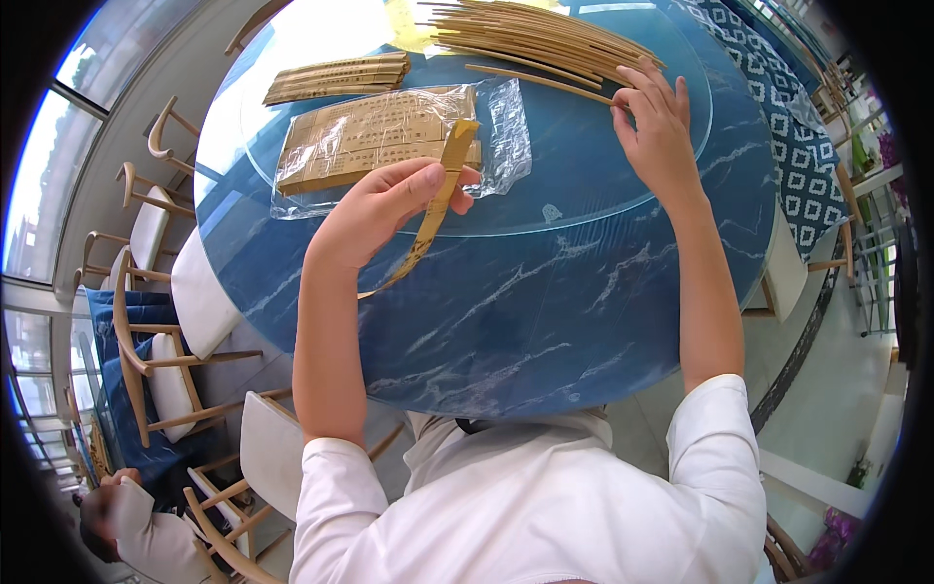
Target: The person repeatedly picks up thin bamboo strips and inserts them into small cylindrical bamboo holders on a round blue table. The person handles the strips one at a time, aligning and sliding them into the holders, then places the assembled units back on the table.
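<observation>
My left hand (389, 200) is closed on one long paper sleeve (433, 209), pinched between thumb and fingers above the blue marble-look table (545, 311), just in front of the clear bag of sleeves (389, 141). My right hand (657, 122) lies with loose, open fingers on the end of a single bamboo chopstick (540, 81) beside the chopstick pile (535, 34). I judge I am at the picking step; next I need to grip that stick and bring its tip to the sleeve's open end.
</observation>
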{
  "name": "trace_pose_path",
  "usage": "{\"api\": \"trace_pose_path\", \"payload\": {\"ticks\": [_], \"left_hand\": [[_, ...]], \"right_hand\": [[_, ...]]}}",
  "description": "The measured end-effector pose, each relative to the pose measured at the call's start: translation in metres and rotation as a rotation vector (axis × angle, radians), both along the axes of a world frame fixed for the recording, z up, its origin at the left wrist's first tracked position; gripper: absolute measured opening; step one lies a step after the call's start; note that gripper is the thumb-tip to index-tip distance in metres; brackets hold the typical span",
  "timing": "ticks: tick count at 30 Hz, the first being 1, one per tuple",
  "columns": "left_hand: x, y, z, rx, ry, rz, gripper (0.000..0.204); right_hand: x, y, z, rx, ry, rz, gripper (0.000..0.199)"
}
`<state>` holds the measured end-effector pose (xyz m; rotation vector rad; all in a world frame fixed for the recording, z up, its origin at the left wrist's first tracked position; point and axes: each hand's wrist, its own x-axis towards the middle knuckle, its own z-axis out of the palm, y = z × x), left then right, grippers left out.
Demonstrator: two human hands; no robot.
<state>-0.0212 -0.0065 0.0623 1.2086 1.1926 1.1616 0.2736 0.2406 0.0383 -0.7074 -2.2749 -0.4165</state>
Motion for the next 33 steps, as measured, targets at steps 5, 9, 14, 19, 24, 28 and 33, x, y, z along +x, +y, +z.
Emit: {"api": "trace_pose_path", "payload": {"ticks": [5, 9, 14, 19, 24, 28, 33], "left_hand": [[0.0, -0.002, 0.0, -0.1, 0.077, 0.008, 0.052], [0.005, -0.004, 0.006, -0.08, 0.045, 0.057, 0.052], [0.01, -0.001, 0.003, -0.118, -0.045, 0.086, 0.052], [0.004, 0.003, -0.008, -0.062, -0.203, 0.039, 0.05], [0.015, 0.001, -0.004, -0.069, -0.144, 0.098, 0.044], [0.02, 0.001, -0.005, -0.039, -0.091, 0.132, 0.045], [0.02, 0.002, -0.007, -0.037, -0.076, 0.104, 0.045]], "right_hand": [[0.018, -0.003, 0.018, 0.129, 0.061, 0.089, 0.003], [0.043, 0.007, 0.026, 0.105, 0.005, 0.114, 0.015], [0.062, 0.011, 0.034, 0.13, 0.033, 0.156, 0.022], [0.059, 0.006, 0.039, 0.115, 0.21, 0.28, 0.019], [0.052, -0.021, 0.053, 0.176, 0.073, 0.044, 0.029], [0.052, -0.021, 0.052, 0.217, 0.034, 0.028, 0.02], [0.047, -0.034, 0.06, 0.21, 0.035, 0.01, 0.02]]}}
